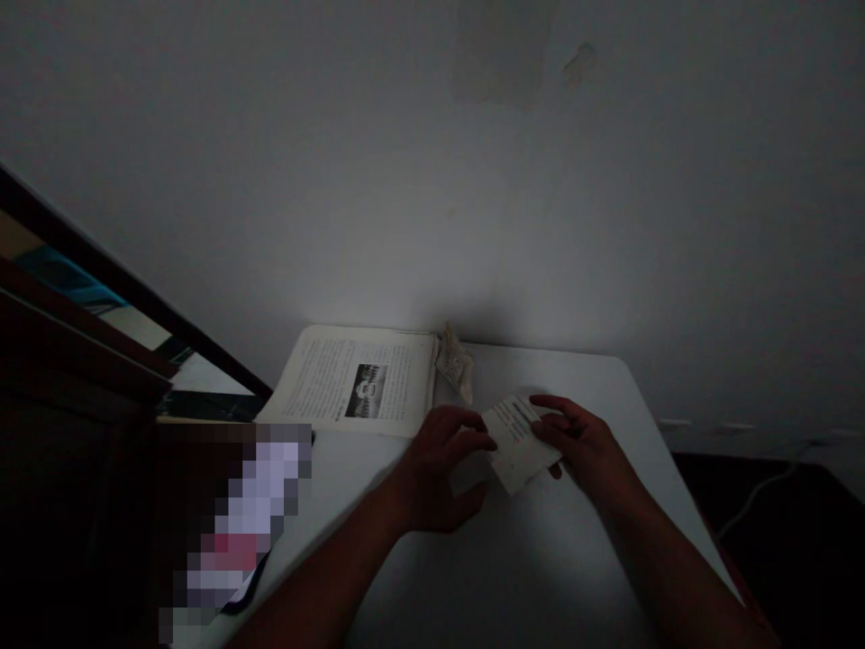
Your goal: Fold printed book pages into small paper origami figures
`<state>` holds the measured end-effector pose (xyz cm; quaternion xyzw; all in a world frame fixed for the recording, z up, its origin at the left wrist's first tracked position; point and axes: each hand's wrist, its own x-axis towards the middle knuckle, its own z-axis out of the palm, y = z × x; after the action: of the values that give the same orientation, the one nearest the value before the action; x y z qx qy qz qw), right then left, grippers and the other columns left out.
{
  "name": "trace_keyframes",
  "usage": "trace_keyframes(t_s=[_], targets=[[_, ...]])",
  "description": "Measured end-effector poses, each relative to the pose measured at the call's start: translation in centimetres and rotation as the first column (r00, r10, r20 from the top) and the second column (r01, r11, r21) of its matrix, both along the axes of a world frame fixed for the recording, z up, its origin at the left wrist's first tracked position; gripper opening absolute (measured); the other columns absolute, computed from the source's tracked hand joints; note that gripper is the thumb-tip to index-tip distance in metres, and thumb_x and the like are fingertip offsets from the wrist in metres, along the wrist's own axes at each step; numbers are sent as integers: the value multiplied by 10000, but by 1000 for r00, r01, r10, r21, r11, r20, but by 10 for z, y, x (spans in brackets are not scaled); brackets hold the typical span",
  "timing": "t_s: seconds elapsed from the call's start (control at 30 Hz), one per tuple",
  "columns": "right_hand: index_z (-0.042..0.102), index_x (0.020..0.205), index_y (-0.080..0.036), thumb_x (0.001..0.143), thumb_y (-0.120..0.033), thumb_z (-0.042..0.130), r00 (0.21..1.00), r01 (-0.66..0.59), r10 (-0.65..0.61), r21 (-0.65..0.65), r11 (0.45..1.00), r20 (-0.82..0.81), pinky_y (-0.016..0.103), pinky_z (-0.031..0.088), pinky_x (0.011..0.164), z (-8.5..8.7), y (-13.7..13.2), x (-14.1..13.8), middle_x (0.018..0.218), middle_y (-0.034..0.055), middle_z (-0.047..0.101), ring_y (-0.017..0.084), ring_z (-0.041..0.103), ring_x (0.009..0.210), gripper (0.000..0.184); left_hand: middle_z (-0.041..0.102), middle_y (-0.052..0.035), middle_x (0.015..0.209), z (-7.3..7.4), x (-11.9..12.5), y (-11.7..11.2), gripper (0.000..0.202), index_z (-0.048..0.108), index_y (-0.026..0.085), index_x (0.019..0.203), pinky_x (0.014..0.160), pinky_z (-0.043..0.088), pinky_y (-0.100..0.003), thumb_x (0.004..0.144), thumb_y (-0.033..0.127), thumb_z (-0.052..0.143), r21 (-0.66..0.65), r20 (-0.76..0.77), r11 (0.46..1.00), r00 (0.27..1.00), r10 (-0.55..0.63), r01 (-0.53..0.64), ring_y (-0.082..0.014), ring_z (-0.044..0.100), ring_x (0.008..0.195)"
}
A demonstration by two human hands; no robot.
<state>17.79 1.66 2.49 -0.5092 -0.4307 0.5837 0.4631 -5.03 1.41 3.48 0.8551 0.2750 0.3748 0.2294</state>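
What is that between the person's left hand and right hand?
In the head view, a piece of printed paper is between the left hand and the right hand, which holds it.

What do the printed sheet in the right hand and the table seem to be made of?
The printed sheet looks like matte paper, judging by its thinness and lines of print. The table has a smooth, pale top, perhaps laminate or painted board; the dim light leaves this open.

Right hand [587,446] pinching printed paper [512,452] over table [587,371]; left hand [439,469] at paper's edge, perhaps touching; book [324,383] beyond left hand.
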Motion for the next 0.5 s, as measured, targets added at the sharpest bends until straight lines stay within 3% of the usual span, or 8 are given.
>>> trace_keyframes(t_s=[0.2, 0.5], targets=[[536, 1095, -171, 709, -344, 687, 998, -61, 61, -15, 998, -5, 205, 388, 298, -6, -1, -5, 662, 0, 629, 104, 511, 419, 448, 526, -111, 1148, -5, 8, -2, 424, 543, 213, 1072, 928, 363, -432, 693, 353, 670, 7, -103, 997, 992, -69, 71, -268, 460, 1088], [519, 1082, -171, 712, -339, 675, 995, -90, 92, -53, 995, 41, 210, 401, 296, -9, -1, -10, 614, -29, 606, 100, 498, 392, 436, 519, -132, 1174, -7, 9, 0, 513, 550, 190, 1072, 973, 342, -431, 645, 417, 721, -26, -121, 992, 984, -128, 126, -279, 420, 1152]])
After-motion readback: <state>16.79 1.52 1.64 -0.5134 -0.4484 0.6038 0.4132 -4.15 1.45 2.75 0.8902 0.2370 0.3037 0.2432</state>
